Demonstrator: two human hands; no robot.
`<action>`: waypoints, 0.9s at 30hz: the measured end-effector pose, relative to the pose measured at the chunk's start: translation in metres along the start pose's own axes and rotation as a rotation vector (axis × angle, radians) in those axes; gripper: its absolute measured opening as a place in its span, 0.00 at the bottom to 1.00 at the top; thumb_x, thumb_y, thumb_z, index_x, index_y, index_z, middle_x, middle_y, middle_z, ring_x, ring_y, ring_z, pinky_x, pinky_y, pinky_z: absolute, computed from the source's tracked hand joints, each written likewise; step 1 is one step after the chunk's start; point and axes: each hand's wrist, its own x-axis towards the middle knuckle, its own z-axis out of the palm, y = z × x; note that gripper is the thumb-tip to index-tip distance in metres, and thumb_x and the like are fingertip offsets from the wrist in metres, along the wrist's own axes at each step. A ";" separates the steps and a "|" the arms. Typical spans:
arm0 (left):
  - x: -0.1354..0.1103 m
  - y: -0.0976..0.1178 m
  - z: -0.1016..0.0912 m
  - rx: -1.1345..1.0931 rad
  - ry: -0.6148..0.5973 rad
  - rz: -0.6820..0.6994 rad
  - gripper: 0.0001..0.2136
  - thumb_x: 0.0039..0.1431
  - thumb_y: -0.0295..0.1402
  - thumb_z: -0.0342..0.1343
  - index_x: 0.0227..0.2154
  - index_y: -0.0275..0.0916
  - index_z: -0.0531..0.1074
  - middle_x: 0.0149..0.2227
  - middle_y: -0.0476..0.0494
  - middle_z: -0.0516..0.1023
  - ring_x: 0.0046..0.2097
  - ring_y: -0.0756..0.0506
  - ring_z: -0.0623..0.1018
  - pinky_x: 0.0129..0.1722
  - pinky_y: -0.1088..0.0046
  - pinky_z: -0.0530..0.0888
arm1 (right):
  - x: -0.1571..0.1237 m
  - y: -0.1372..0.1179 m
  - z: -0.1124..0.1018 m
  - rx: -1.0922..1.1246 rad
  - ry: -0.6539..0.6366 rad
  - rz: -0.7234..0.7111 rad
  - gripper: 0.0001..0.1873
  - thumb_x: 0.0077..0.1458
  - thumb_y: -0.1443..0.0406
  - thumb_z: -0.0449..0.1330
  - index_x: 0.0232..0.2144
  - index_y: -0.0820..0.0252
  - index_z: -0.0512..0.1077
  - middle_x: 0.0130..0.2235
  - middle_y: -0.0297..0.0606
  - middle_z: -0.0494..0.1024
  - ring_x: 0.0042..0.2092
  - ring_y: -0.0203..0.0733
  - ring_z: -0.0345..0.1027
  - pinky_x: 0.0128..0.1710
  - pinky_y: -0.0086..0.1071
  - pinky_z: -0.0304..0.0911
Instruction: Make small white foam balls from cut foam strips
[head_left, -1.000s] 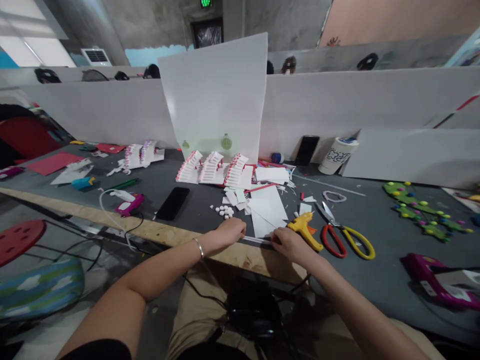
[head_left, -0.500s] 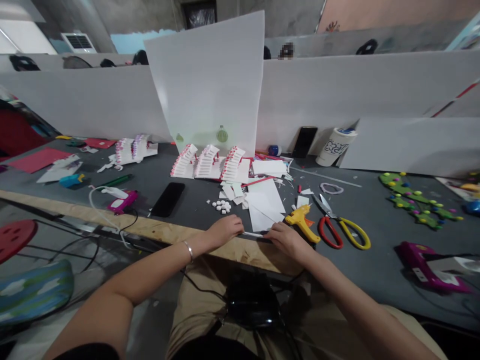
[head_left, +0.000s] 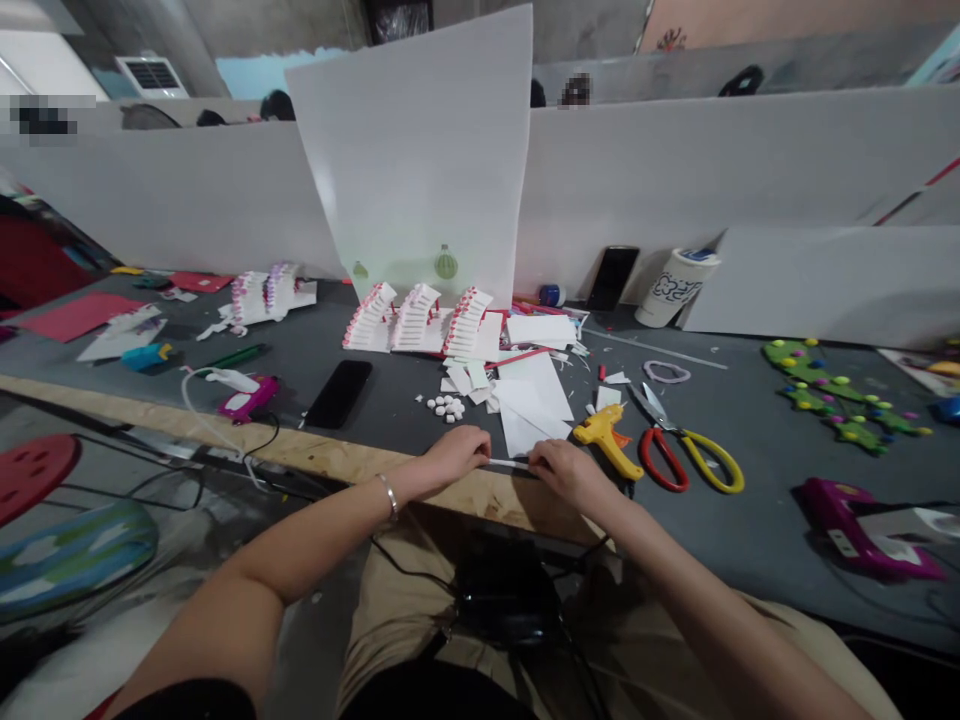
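Observation:
Between my hands, at the table's front edge, stretches a thin white paper strip (head_left: 510,463). My left hand (head_left: 459,455) is closed on its left end, and my right hand (head_left: 562,468) pinches its right end. White paper sheets (head_left: 529,410) lie just beyond the strip. Small white rolled pieces (head_left: 447,407) are heaped beyond my left hand. A yellow glue gun (head_left: 611,440) rests right of my right hand, beside scissors (head_left: 679,440) with one red and one yellow handle.
Stepped white-and-red paper models (head_left: 420,320) stand before an upright white board (head_left: 420,160). A black phone (head_left: 339,394) lies at left. A paper cup (head_left: 670,290), green craft pieces (head_left: 832,395) and a purple power strip (head_left: 855,530) are at right.
Both hands stay on the strip at the table edge, with the fingers of my right hand curled in more. The view has shifted slightly.

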 end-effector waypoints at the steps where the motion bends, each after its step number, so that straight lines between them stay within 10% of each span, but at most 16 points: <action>1: 0.001 0.001 -0.001 0.008 -0.006 -0.008 0.02 0.58 0.25 0.54 0.31 0.37 0.71 0.31 0.47 0.73 0.36 0.47 0.72 0.35 0.74 0.67 | 0.001 0.001 0.001 0.008 0.001 0.001 0.07 0.55 0.74 0.55 0.30 0.60 0.71 0.28 0.36 0.73 0.32 0.40 0.67 0.32 0.30 0.60; 16: -0.017 0.038 0.001 0.065 0.001 -0.214 0.11 0.65 0.29 0.40 0.47 0.36 0.64 0.36 0.39 0.77 0.39 0.41 0.77 0.40 0.65 0.69 | -0.007 -0.007 -0.020 0.048 0.042 -0.106 0.15 0.57 0.76 0.48 0.42 0.60 0.70 0.36 0.43 0.76 0.39 0.45 0.67 0.38 0.35 0.62; 22: -0.019 0.046 0.002 -0.267 0.140 -0.192 0.13 0.65 0.37 0.42 0.33 0.40 0.71 0.35 0.45 0.78 0.38 0.45 0.76 0.37 0.72 0.68 | -0.002 -0.002 -0.038 0.184 0.113 -0.095 0.15 0.61 0.71 0.47 0.40 0.58 0.72 0.36 0.42 0.77 0.38 0.46 0.66 0.39 0.39 0.63; 27: -0.018 0.052 0.015 -0.567 0.423 -0.243 0.14 0.63 0.37 0.43 0.29 0.38 0.71 0.26 0.50 0.73 0.31 0.48 0.72 0.32 0.74 0.65 | 0.001 0.003 -0.043 0.667 0.393 0.329 0.15 0.56 0.57 0.57 0.41 0.58 0.73 0.34 0.39 0.75 0.32 0.40 0.66 0.33 0.35 0.64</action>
